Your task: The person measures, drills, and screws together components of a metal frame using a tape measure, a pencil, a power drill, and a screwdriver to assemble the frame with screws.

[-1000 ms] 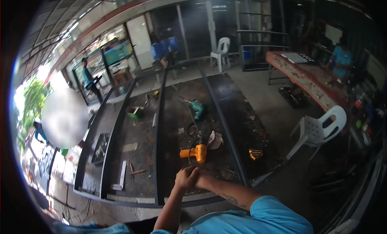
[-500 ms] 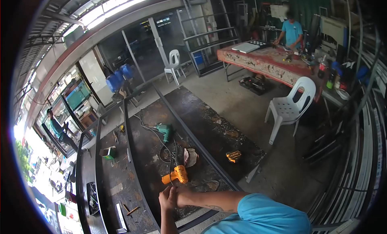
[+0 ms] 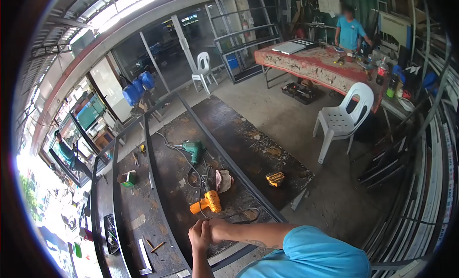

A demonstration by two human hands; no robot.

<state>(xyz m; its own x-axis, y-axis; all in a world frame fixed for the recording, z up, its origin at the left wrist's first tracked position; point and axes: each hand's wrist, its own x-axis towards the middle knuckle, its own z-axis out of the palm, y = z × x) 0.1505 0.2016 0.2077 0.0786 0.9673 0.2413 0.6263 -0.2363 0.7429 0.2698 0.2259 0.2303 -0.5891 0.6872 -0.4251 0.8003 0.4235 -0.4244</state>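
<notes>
My left hand (image 3: 199, 235) and my right hand (image 3: 218, 229) are brought together over the near end of a dark metal frame (image 3: 162, 216), fingers closed. Whatever they hold, if anything, is hidden. Just beyond them an orange power drill (image 3: 208, 203) lies on the dark worktop, with a black cord (image 3: 239, 221) near it. A green power drill (image 3: 193, 150) rests farther off, and a crumpled pale cloth (image 3: 224, 181) sits between the two drills. To the right lies a yellow-and-black object (image 3: 275, 179), perhaps a tape measure.
The worktop (image 3: 239, 139) also carries a small green box (image 3: 127, 178), pencil-like sticks (image 3: 157, 247) and a metal strip (image 3: 144, 257). White chairs (image 3: 345, 116) stand beyond. A co-worker (image 3: 351, 31) is behind a red-covered table (image 3: 306, 62); another person (image 3: 67, 151) is far left.
My hands stay together in nearly the same place. The view has shifted slightly. The co-worker behind the red table has straightened up and moved an arm out to the side.
</notes>
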